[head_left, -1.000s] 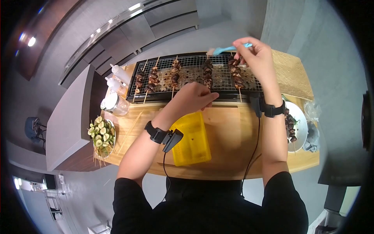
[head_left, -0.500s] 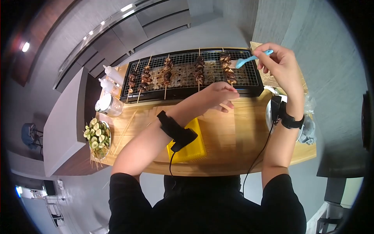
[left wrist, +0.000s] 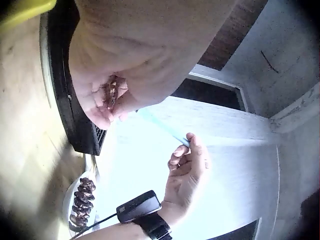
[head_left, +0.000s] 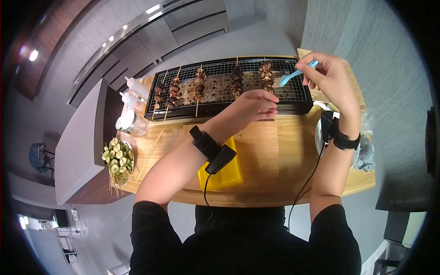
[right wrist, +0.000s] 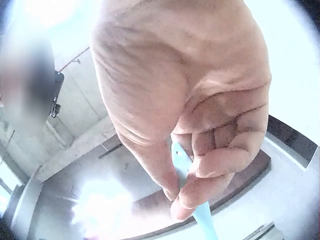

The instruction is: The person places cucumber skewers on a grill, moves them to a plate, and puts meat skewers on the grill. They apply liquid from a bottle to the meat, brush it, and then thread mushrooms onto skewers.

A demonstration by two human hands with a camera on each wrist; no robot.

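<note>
My right hand (head_left: 333,81) pinches the handle of a light blue basting brush (head_left: 293,78) between thumb and fingers; the handle (right wrist: 181,162) also shows in the right wrist view. The bristles point left and come right up to the browned meat on the rightmost skewer (head_left: 265,73), which lies on the grill. My left hand (head_left: 250,109) is at that skewer's near end. Its thumb and fingertips come together around the stick, whose end is hidden by them. Between those fingers, some meat (left wrist: 112,94) shows in the left wrist view.
More meat skewers lie across the black wire grill (head_left: 215,106). A yellow basket (head_left: 231,176) sits below my left forearm. At left stand squeeze bottles (head_left: 136,87), a jar (head_left: 134,123) and a plate of vegetable skewers (head_left: 118,158); at right, a white plate (head_left: 319,133) is partly behind my wrist.
The brush has come from behind the grill's far edge to the right side of the rightmost skewer. My left hand has moved right to that skewer's near end, its fingers drawing together.
</note>
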